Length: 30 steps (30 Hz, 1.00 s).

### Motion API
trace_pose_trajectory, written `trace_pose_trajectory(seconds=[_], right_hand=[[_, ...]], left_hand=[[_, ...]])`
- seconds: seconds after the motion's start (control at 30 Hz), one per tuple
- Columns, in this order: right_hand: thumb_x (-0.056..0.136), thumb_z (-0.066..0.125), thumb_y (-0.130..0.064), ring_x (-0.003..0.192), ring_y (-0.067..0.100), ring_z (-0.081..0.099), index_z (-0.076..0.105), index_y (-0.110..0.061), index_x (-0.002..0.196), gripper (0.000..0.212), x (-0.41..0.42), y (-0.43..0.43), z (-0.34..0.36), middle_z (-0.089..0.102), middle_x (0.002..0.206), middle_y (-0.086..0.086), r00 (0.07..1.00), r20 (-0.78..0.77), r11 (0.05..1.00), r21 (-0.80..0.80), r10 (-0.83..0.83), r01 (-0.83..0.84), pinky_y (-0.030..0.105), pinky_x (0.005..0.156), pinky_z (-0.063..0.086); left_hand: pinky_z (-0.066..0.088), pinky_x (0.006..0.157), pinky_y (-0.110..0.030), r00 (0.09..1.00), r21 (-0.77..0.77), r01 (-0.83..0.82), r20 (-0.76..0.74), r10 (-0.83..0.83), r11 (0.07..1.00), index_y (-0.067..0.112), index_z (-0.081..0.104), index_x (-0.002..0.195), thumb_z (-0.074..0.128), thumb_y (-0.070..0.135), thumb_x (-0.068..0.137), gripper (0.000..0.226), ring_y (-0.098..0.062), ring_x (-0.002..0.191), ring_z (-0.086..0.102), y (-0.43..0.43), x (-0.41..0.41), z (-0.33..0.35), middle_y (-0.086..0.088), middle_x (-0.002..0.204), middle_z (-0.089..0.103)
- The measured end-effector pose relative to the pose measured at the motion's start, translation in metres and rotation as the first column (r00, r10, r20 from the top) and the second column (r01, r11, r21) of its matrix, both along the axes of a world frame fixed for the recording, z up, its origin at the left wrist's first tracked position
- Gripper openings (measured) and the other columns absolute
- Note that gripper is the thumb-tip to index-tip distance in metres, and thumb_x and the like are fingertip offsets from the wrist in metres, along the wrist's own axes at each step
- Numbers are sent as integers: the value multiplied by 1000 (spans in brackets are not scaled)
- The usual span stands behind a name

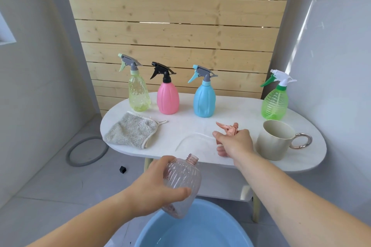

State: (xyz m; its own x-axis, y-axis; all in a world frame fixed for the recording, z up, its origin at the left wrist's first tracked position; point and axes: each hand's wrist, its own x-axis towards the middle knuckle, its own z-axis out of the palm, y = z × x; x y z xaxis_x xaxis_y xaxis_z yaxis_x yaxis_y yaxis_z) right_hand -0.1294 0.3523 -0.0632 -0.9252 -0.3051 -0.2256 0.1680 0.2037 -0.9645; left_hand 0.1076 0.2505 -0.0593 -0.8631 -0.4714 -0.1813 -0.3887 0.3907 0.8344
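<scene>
Mug (271, 142) stands beside right hand (234, 143) gripping sprayer (229, 128).

Ribbed clear-pink bottle (181, 182), uncapped, neck tilted up and away, gripped in my left hand (158, 188) over the blue basin (210, 218), pink trigger head (228, 128) held in my right hand (233, 144)

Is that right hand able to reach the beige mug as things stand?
Probably yes: the mug stands just beside the right hand with nothing between them, though that hand grips the pink spray head and must free itself first.
</scene>
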Motion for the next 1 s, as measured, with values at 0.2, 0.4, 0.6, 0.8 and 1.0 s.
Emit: trace_pose_trajectory(seconds=[0.2,0.4,0.6,0.8,1.0], right_hand=[[80,74,-49,77,21,67,44,-11,106,55,1,4,10,59,87,-13,977,-191,939,342,97,-26,32,64,55],[86,62,-49,111,26,60,52,-10,119,52,2,8,10,63,123,-1,917,-310,830,557,250,-38,28,72,37],[89,54,-45,79,27,64,55,-22,86,23,8,23,26,64,90,-5,861,-439,854,520,256,11,35,69,53],[95,56,-34,72,16,57,62,-18,84,21,1,69,60,62,74,-9,723,-680,944,305,122,128,28,61,40],[94,43,-34,110,36,50,69,-22,93,29,-46,129,55,67,104,7,707,-703,855,410,75,318,44,93,44]], left_hand=[[47,105,-29,1000,-18,3,2,-3,1000,40,45,132,77,64,51,90,-2,116,56,-3,-3,-1,10,127,54],[47,107,-32,1000,-24,5,5,-5,1000,38,46,135,79,64,52,93,-5,118,56,-1,-6,-3,8,128,55],[49,108,-37,999,-10,35,-28,-35,999,40,47,135,80,64,54,91,-7,118,58,10,-15,1,10,127,58],[50,107,-37,990,29,97,-103,-94,995,43,48,134,82,58,58,84,-7,118,61,31,-31,5,9,130,58],[54,100,-31,976,73,164,-155,-151,984,44,50,129,83,51,63,73,-7,108,67,56,-48,11,11,122,64]])
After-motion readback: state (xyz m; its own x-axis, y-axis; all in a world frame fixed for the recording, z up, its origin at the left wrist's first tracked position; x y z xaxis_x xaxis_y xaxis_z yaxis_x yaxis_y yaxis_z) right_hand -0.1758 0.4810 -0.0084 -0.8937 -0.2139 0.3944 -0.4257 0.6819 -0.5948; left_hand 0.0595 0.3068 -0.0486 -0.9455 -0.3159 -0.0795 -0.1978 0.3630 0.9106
